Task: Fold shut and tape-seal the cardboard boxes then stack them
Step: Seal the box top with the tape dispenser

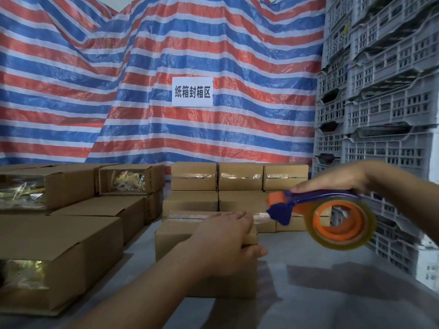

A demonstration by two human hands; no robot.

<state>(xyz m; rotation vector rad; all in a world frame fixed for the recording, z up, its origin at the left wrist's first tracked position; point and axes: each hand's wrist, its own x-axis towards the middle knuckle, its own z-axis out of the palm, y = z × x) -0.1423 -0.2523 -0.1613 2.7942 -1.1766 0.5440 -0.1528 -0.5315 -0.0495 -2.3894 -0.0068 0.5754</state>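
Note:
A small cardboard box (175, 241) sits in the middle of the grey table, its flaps folded down. My left hand (225, 243) lies flat on its top, thumb over the right edge. My right hand (332, 179) holds a tape dispenser (332, 214) by its blue handle, in the air just right of the box; its roll of clear tape on an orange core hangs below, and the blue and orange head points left at the box's far right corner. A stack of sealed boxes (237, 186) stands behind it, with clear tape across their tops.
On the left lie several open boxes (59, 252) showing shiny wrapped contents. Grey plastic crates (380, 103) tower on the right. A red, white and blue striped tarp (118, 91) with a white sign (192, 92) closes off the back. The table (332, 293) is bare at front right.

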